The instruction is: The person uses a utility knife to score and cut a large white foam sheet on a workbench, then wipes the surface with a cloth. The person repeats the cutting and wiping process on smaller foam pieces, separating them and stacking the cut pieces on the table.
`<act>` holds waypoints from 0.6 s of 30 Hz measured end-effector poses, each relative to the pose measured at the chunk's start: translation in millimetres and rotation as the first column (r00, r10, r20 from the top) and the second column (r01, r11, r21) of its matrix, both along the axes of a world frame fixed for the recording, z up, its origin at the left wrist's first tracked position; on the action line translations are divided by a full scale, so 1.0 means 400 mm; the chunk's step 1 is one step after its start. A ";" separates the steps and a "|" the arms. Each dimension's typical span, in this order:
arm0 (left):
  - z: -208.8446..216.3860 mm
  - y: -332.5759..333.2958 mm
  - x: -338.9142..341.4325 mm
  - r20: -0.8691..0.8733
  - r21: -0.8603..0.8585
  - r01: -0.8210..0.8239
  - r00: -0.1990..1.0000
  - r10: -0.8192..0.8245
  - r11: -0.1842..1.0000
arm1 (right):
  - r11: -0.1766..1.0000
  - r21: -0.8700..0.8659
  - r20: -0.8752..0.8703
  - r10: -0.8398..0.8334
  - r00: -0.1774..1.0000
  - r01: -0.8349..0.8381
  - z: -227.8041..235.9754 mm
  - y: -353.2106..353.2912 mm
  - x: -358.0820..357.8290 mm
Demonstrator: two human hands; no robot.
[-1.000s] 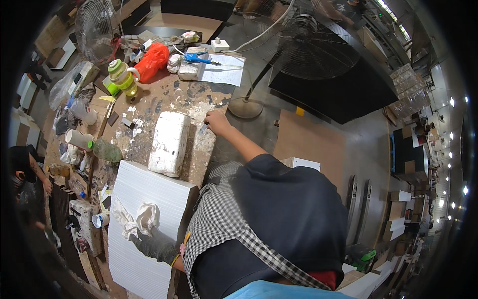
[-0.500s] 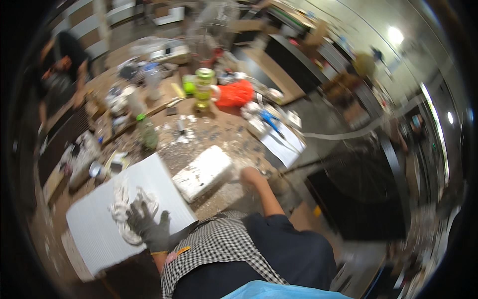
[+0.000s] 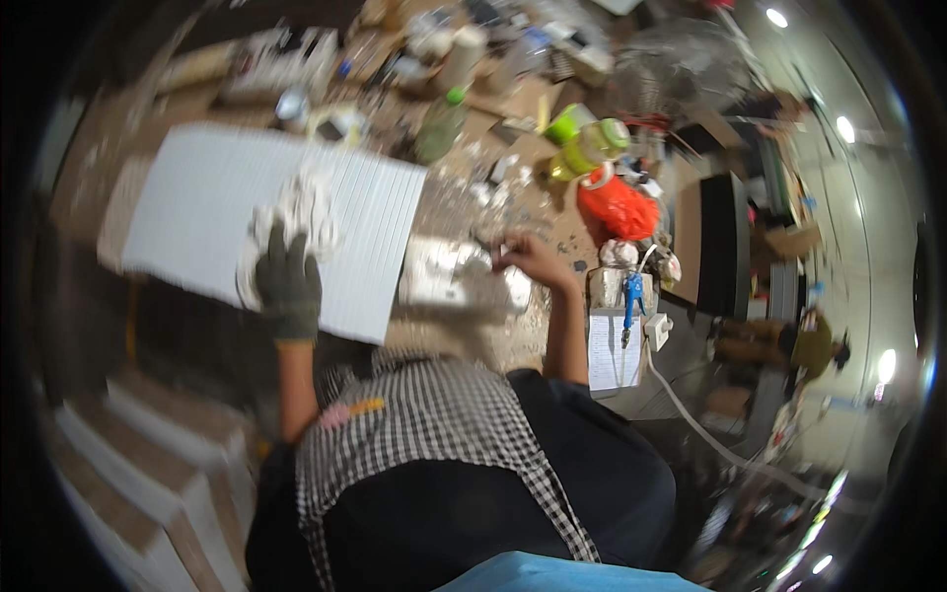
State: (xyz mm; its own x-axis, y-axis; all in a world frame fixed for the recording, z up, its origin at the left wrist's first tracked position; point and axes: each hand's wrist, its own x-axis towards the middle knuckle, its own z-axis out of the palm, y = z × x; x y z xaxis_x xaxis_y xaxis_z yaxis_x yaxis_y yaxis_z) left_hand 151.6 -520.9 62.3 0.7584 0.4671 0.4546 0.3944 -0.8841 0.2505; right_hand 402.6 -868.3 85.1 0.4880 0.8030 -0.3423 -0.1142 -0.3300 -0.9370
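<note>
- So the left hand (image 3: 289, 291) has a dark grey glove on, and its fingers are a little spread, lying flat across a crumpled white cloth (image 3: 304, 209).
- That cloth is right under and just beyond those gloved fingers, on top of a big white ribbed panel (image 3: 192, 202) that runs out to both sides of them.
- The right hand (image 3: 538, 264) is bare, fingers curled in over a white block (image 3: 439, 281). It's too blurry around the tips, so I can't tell if they're pinching something or touching the block.
- Most of the block sits left of the right-hand fingers, on the brown, paint-flecked bench (image 3: 513, 340).
- Past those fingers and a bit left: a clear bottle with a green cap (image 3: 441, 128).
- Past them and to the right: a yellow-green bottle (image 3: 587, 150), then an orange-red plastic bag (image 3: 619, 207) nearer in.
- Off to the right of the same fingers, a blue spray-gun-shaped tool (image 3: 632, 296), with a printed sheet (image 3: 607, 355) on its near side and a small white box (image 3: 658, 331) next to that.
</note>
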 end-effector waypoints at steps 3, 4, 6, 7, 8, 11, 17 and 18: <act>-0.009 -0.024 -0.019 -0.146 0.023 -0.068 0.987 0.070 0.997 | 0.993 -0.114 0.165 0.038 0.986 -0.019 -0.042 0.137 0.044; -0.002 -0.050 -0.038 -0.122 0.044 -0.039 0.992 0.044 0.998 | 0.994 -0.102 0.170 -0.016 0.985 0.034 -0.057 0.174 0.045; 0.015 -0.093 -0.053 -0.072 0.074 0.029 0.997 -0.024 0.997 | 0.990 -0.068 0.177 -0.112 0.978 0.126 -0.082 0.239 0.049; 0.025 -0.114 -0.057 -0.062 0.085 0.030 0.998 -0.025 0.996 | 0.981 -0.048 0.143 -0.181 0.973 0.190 -0.089 0.261 0.049; 0.035 -0.134 -0.060 -0.049 0.094 0.035 0.998 -0.031 0.995 | 0.975 -0.073 0.192 -0.191 0.963 0.208 -0.094 0.280 0.050; 0.055 -0.158 -0.057 -0.058 0.010 0.060 0.997 -0.060 0.998 | 0.941 -0.123 0.386 -0.247 0.889 0.315 -0.099 0.309 0.055; 0.028 -0.159 -0.043 -0.034 0.013 -0.001 0.999 0.001 1.000 | 0.939 -0.108 0.501 -0.232 0.833 0.326 -0.102 0.340 0.076; 0.021 -0.160 -0.046 -0.048 -0.004 -0.014 0.999 0.014 1.000 | 0.942 -0.090 0.519 -0.234 0.822 0.324 -0.103 0.344 0.076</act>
